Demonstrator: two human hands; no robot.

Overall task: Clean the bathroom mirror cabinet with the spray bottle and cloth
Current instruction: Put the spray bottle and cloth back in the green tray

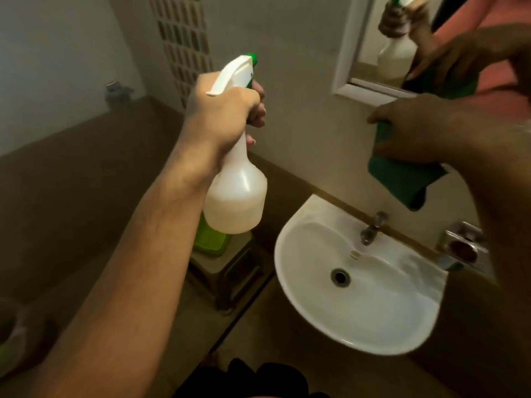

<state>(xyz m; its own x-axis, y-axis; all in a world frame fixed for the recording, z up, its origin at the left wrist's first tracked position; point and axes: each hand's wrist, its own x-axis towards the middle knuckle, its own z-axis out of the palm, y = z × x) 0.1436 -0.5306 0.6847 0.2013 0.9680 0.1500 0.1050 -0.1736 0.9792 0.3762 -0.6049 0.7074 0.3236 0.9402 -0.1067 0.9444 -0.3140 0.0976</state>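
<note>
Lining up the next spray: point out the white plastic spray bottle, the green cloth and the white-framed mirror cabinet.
white plastic spray bottle (237,193), head view, translucent body
green cloth (402,179), head view, hanging fold
white-framed mirror cabinet (349,50), head view, left frame edge

Left hand (227,110) grips spray bottle (237,193) — right hand (413,130) holds green cloth (402,179).
</note>
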